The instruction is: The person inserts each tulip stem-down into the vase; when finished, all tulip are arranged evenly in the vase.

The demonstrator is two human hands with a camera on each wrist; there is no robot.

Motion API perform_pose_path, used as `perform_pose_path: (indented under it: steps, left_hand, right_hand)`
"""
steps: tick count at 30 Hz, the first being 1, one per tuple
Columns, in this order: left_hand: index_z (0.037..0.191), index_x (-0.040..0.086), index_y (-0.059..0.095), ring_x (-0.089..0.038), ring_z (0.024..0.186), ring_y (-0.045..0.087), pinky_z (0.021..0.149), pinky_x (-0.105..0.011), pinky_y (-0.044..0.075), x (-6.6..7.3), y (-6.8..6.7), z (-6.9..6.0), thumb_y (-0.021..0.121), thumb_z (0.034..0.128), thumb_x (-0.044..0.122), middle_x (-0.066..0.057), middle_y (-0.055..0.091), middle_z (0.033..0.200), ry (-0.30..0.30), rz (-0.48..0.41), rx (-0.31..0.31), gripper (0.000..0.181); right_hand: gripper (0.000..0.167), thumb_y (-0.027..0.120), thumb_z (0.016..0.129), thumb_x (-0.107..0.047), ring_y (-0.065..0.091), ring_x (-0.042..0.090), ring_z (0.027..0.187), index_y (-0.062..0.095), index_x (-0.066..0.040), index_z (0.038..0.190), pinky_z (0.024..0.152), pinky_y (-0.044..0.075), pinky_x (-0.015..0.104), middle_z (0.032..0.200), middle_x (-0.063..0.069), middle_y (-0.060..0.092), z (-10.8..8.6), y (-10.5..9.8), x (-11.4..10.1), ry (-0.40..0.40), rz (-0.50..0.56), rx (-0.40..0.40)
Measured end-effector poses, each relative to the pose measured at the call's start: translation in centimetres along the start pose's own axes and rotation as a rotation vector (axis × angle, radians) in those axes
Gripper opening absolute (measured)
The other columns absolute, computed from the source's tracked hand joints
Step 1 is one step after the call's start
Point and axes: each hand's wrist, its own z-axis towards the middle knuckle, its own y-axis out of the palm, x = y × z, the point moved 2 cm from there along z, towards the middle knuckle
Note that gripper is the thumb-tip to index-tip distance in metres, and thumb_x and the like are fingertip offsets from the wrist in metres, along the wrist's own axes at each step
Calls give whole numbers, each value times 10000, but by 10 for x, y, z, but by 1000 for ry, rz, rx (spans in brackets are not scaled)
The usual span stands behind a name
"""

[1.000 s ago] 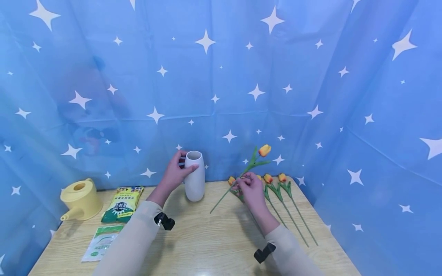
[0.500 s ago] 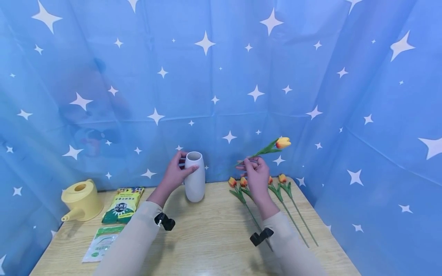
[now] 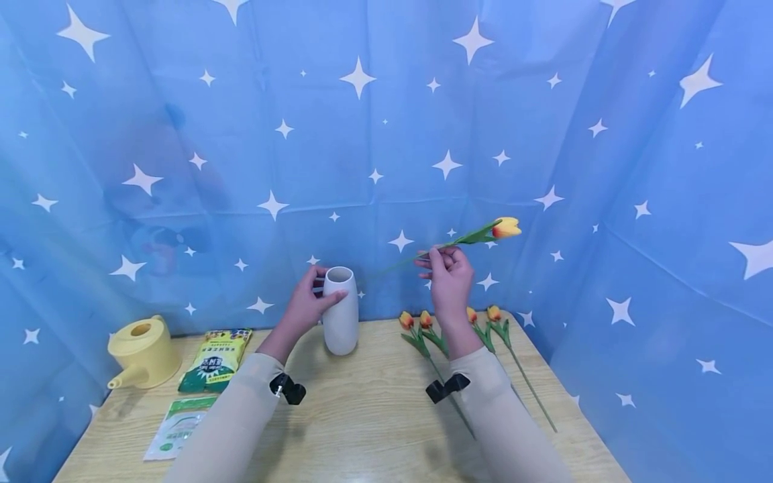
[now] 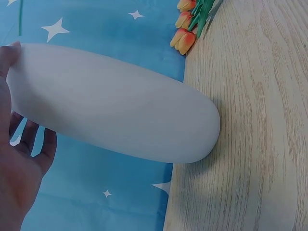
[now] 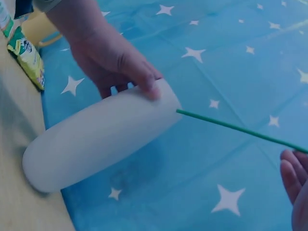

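Note:
A tall white vase [image 3: 341,315] stands upright on the table, its mouth facing up. My left hand [image 3: 306,302] grips it near the rim, thumb in front and fingers behind. My right hand [image 3: 451,272] pinches the green stem of a yellow-and-red tulip [image 3: 506,228], raised above the table. The flower head points right and the stem slants down left toward the vase. In the right wrist view the stem [image 5: 231,126] ends beside the vase rim; whether it touches cannot be told. Several more tulips [image 3: 425,319] lie on the table below my right hand, partly hidden by that arm.
At the left of the wooden table [image 3: 362,416] stands a yellow watering can [image 3: 145,352]. Beside it lie a yellow-and-green bag [image 3: 214,362] and a white-and-green packet [image 3: 178,429], partly behind my left sleeve. A blue star-patterned curtain [image 3: 386,147] hangs behind the table.
My right hand has lifted the tulip up from the others, and its head has swung to the right as the stem tilted flatter. The left hand and vase have stayed put.

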Motion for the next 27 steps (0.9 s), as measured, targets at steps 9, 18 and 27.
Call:
perform_pose_path:
  steps: [9, 18, 27]
  left_hand:
    - [1404, 181, 549, -397, 1351, 591, 1093, -636, 540, 1, -2, 0, 867, 988, 392, -125, 599, 1434, -7, -7, -9, 565]
    - [1415, 188, 544, -406, 1367, 584, 1102, -643, 535, 1, -1, 0, 868, 982, 414, -128, 589, 1447, -29, 5, -20, 586]
    - [1402, 193, 545, -403, 1364, 585, 1101, -650, 533, 1, 0, 0, 869, 977, 432, -124, 592, 1446, -25, -1, -16, 586]
  right_hand:
    - [167, 685, 1110, -95, 809, 176, 818, 654, 70, 1119, 657, 647, 312, 1073, 378, 738, 11, 31, -7, -40, 57, 17]
    - [145, 702, 1090, -69, 784, 122, 811, 690, 73, 1116, 673, 655, 364, 987, 209, 775, 18, 59, 5, -48, -51, -67]
    - [101, 742, 1054, -79, 775, 188, 824, 731, 20, 1041, 658, 635, 277, 933, 135, 765, 16, 78, 14, -42, -159, -185]
